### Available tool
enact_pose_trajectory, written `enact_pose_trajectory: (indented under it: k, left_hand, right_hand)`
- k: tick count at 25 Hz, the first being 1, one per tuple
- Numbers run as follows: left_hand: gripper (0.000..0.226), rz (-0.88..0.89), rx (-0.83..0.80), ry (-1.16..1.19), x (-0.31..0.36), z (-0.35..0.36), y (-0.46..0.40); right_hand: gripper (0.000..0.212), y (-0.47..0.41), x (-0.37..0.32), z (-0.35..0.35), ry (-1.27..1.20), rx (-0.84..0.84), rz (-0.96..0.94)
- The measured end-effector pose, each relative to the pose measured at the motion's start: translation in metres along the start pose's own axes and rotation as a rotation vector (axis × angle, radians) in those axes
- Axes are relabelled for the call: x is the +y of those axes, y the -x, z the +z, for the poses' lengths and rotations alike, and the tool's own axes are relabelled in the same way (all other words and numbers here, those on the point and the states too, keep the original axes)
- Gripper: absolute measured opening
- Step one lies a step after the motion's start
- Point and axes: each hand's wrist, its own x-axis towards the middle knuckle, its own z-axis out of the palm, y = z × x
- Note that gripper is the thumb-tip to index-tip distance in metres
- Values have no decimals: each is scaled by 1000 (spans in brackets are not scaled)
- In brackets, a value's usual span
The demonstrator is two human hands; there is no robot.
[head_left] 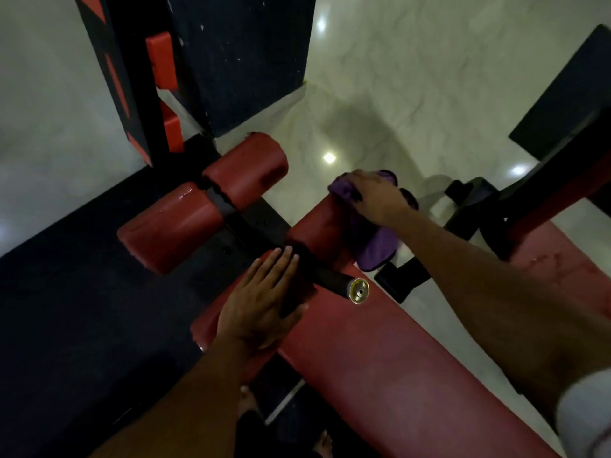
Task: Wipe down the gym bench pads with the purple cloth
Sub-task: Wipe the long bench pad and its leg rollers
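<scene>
Purple cloth (pixel 370 226) is draped over the far right end of the upper roller pad (pixel 325 231), at the head of the bench, with one bunched part under the palm and a loose flap hanging down the pad's near side. It is held by the right hand (pixel 373 198), whose fingers are curled down over the bunched fabric and pressed onto the pad's end; the fingertips are hidden in the folds. The roller's long axis is seen to run from that covered right end toward the lower left, so the unwiped length lies to the left of the cloth, toward the black centre bar (pixel 317 272). The right hand is judged the only one placed to make that stroke. The left hand (pixel 261 305) is laid flat where the seat pad (pixel 380 352) meets the bar, fingers straight and close together, thumb spread, nothing gripped; it is judged to be steadying the bench. A second pair of red rollers (pixel 205 206) is seen further left, well apart from the cloth and not touched by either hand. Pale glossy floor (pixel 413 94) is visible beyond.
</scene>
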Motion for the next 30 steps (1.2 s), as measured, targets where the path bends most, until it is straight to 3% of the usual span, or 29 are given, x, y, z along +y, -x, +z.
enact_pose_trajectory:
  k: [2,4,6,8,10,15,18,20,24,27,28,30]
  left_hand:
    - [86,2,26,-4,-2,6,0]
    - [86,4,36,5,-4,6,0]
    - [84,8,54,14,-5,6,-1]
    - [83,12,64,18,-3,6,-1]
    - [84,8,66,37,-3,8,1]
    - [80,-11,29,64,-4,5,0]
    - [73,-27,-7,81,-3,0,-1]
    - [69,-39,-33,107,-2,-4,-4]
    - [65,-59,-134,121,-3,-9,-9]
    - [66,-47,-205,146,-6,-13,-10]
    - [67,-56,-220,154,-6,-14,-11]
    - [70,-92,-238,216,-2,-22,-13]
  right_hand:
    - [38,-5,0,2,4,43,85]
    - [41,3,-26,20,3,58,-65]
    - [48,9,-63,33,16,-35,-244]
    - [48,2,-80,31,35,-175,-345]
    - [47,-5,-70,26,63,-192,-380]
    - [42,-1,-7,18,-76,202,68]
    - [41,29,-17,36,-365,447,380]
    - [48,58,-31,49,-513,499,502]
    - [76,116,-35,84,-451,287,246]
    - [75,162,-48,107,-416,185,7]
    - [76,177,-50,111,-441,178,-10]
    - [82,201,-47,111,-668,248,163]
